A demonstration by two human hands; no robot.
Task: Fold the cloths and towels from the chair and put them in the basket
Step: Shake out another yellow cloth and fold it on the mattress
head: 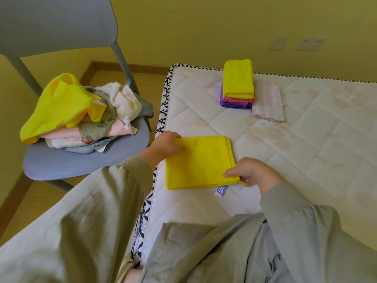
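Between left grip (169,146) and right grip (248,172) lies a limp, light-looking yellow cloth (200,162). Each pinches an opposite corner, sensibly.

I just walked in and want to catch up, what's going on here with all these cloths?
A person is folding a yellow cloth on a white quilted mattress. The left hand holds its far left corner and the right hand pinches its near right corner. A stack of folded yellow, pink and purple cloths sits further back beside a folded pale pink striped towel. A heap of unfolded cloths and towels lies on the grey plastic chair. No basket is in view.
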